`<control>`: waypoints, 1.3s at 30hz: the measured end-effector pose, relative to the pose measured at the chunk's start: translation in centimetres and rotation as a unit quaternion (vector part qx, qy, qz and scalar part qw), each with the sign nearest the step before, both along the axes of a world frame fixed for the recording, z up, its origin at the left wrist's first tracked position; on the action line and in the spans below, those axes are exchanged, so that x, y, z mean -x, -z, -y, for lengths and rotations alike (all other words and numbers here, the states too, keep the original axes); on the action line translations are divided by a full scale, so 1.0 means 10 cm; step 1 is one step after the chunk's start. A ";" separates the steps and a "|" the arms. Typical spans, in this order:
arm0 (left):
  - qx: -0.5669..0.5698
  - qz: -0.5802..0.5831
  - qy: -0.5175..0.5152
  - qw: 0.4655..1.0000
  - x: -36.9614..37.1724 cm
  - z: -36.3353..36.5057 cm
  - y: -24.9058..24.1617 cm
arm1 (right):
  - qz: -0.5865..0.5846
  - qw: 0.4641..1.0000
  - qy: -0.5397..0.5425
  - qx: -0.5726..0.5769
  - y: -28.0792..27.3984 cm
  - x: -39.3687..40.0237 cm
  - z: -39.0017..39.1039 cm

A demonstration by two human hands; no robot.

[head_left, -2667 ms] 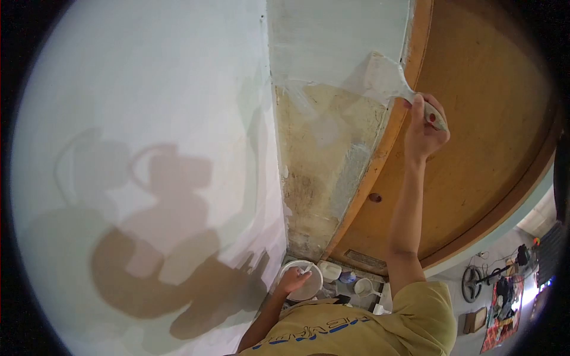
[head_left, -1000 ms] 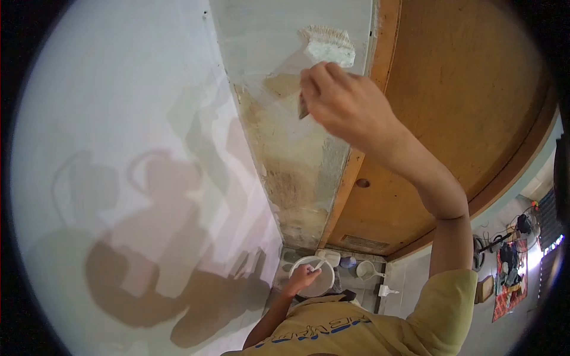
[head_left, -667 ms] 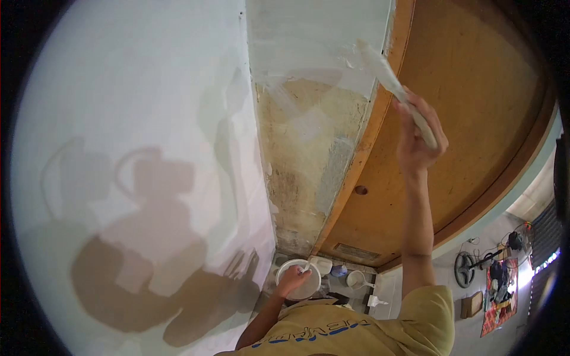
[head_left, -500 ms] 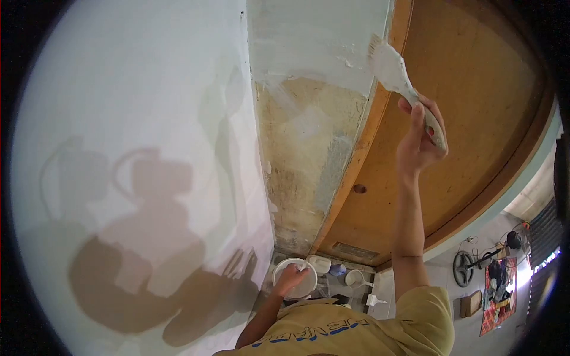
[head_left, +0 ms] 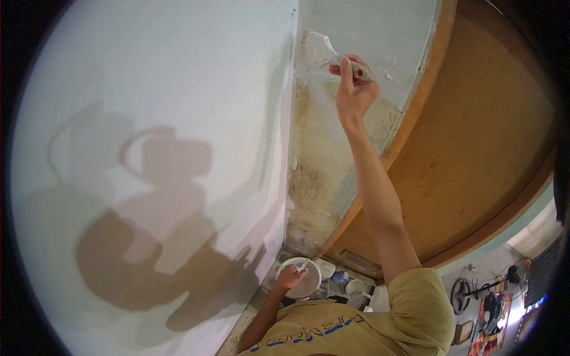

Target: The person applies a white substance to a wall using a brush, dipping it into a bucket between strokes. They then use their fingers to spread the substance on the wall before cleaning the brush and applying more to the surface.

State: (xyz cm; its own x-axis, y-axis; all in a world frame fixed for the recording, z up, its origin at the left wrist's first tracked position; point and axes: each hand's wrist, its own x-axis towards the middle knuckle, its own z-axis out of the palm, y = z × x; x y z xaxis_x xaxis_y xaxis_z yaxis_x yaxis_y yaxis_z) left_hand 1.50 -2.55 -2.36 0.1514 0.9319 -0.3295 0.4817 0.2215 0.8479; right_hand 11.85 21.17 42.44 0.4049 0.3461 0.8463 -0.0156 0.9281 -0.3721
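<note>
Gripping paintbrush (head_left: 332, 53), right hand (head_left: 354, 89) presses bristles on stained wall strip (head_left: 332, 160); left hand (head_left: 291, 277) grasps white bucket (head_left: 309, 283) rim, near

Half a second ago the right hand (head_left: 355, 89) held the paintbrush (head_left: 332, 53) up by the orange wooden edge (head_left: 415, 118) on the right side of the narrow wall strip, bristles pointing up and away. Now that hand has swung left across the strip, and the brush's bristles lie against the far upper left of it, right at the corner where the strip meets the broad pale wall (head_left: 178, 89). The arm now slants up from the shoulder toward the left instead of rising straight. The view itself has shifted, so the corner sits further right in the picture.
</note>
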 end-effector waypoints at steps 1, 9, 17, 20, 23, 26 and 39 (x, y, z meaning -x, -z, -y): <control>0.000 0.002 -0.006 1.000 0.03 0.01 0.01 | 0.005 1.000 -0.002 -0.007 -0.01 0.04 -0.07; -0.038 -0.005 -0.070 0.997 0.16 0.10 -0.02 | 0.010 1.000 0.019 0.006 -0.03 0.02 -0.20; -0.039 -0.020 -0.044 0.998 0.23 -0.07 0.12 | 0.009 0.998 0.067 0.013 0.06 -0.63 0.17; -0.001 0.006 -0.011 1.000 0.21 -0.14 -0.04 | 0.009 0.996 0.088 0.027 0.04 -0.98 0.36; 0.020 0.036 -0.008 0.999 0.10 -0.17 -0.11 | -0.001 0.996 0.090 0.019 0.05 -1.33 0.53; -0.009 0.040 -0.001 0.999 -0.02 -0.20 -0.04 | 0.014 0.991 0.136 0.015 0.05 -1.63 0.72; -0.019 0.041 0.070 0.996 -0.22 -0.18 -0.17 | 0.014 0.982 0.190 -0.020 -0.09 -1.66 1.12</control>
State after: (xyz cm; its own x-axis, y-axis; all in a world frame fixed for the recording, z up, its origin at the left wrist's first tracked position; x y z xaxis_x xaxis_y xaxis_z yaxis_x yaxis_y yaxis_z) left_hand 3.72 -0.73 -0.64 0.3067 0.9109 -0.2759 0.4345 0.1239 0.8921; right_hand 28.40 10.00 43.37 0.4747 0.1420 0.8686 0.3437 0.8786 -0.3315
